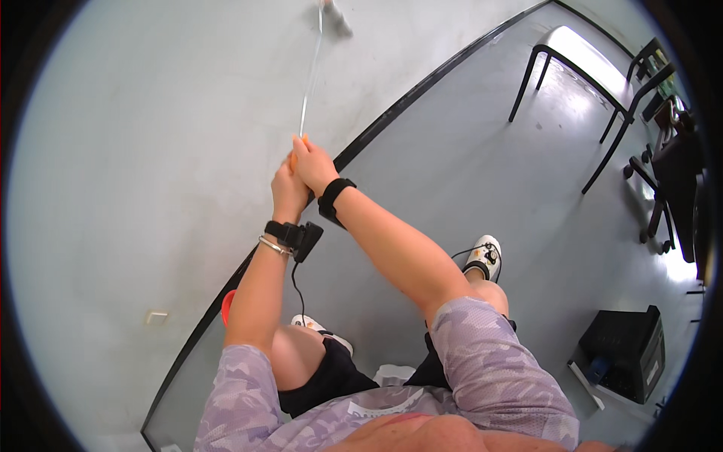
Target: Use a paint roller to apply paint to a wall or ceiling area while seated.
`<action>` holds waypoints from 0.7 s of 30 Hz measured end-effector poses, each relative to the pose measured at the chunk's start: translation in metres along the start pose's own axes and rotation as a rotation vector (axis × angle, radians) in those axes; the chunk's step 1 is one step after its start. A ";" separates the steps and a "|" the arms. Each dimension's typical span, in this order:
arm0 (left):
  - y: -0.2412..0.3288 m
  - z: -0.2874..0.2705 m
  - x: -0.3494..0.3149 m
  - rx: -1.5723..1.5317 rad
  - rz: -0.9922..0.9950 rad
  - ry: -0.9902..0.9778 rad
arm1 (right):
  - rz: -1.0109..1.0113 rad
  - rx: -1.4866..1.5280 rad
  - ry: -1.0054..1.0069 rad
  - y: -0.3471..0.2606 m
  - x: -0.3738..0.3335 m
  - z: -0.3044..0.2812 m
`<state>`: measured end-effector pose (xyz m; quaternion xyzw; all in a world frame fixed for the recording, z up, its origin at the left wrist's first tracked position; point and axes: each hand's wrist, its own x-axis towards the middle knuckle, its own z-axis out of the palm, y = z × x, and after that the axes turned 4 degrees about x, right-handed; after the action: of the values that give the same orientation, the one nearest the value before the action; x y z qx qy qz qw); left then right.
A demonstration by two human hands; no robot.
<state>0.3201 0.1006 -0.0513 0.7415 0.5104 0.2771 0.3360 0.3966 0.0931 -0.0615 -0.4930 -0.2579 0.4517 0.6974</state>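
Note:
Both hands are closed together round the orange handle of a long paint roller [310, 83]. My right hand [315, 163] is at the top of the grip. My left hand [289, 190] wraps it just below, touching the right. From the handle a thin silvery rod runs up to a grey roller head [339, 20] at the top edge of the view, against the pale wall [173, 128]. Most of the handle is hidden by my fingers.
A black skirting strip [392, 113] divides wall from grey floor. Part of a red container [227, 307] shows beside my left forearm. A socket [157, 317] sits on the wall. To the right stand a chair [587, 64], a black office chair [678, 169] and a black box-shaped case [629, 350].

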 end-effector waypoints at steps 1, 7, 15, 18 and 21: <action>0.004 0.001 0.002 0.011 0.146 0.097 | -0.079 0.081 -0.044 -0.005 0.003 0.000; 0.017 0.006 0.001 -0.218 0.131 0.128 | -0.105 0.095 -0.224 -0.024 0.004 0.003; -0.002 0.009 0.009 -0.399 -0.106 -0.278 | 0.083 0.021 -0.028 0.014 0.023 -0.027; 0.021 0.000 0.006 -0.957 -0.133 -0.465 | -0.096 0.139 -0.127 -0.019 0.022 -0.029; 0.026 -0.023 0.023 -1.318 -0.129 -0.833 | -0.138 0.185 -0.236 -0.067 0.008 -0.018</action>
<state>0.3252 0.1210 -0.0155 0.4006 0.1142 0.2018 0.8864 0.4396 0.0852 -0.0076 -0.3513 -0.3287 0.4795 0.7339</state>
